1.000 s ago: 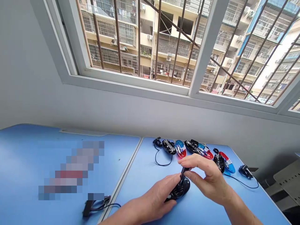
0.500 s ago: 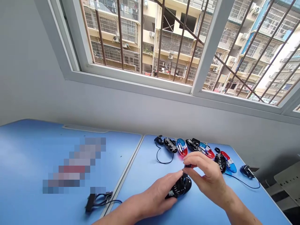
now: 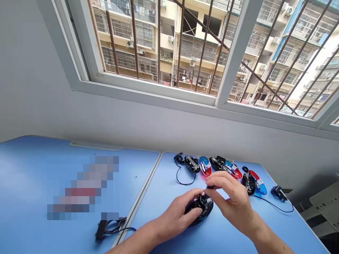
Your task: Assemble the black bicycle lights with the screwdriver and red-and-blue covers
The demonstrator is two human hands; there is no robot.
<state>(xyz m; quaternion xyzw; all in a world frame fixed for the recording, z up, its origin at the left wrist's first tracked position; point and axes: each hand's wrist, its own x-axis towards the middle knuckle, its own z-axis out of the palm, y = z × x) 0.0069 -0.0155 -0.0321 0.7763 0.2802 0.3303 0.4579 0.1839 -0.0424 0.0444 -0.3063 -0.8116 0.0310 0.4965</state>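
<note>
My left hand is closed around a black oval housing just above the blue table, thumb across its top and index finger near its far end. The housing's upper side is exposed, with small dark parts and what looks like a black cord on it. Over the far end, my right hand pinches a small black piece between thumb and fingertips. Fingers partly hide this piece, and its exact kind is unclear. I cannot tell whether a cord joins it to the housing.
Along the table's back edge lie several black oval housings and translucent blue-and-red shells. A corded black piece lies at right, another black corded part at left by the table seam. A barred window is behind.
My left thumb has come down across the housing, and the left fingers have shifted their hold. The housing has turned a little. My right hand keeps its pinch, slightly lower and to the left.
</note>
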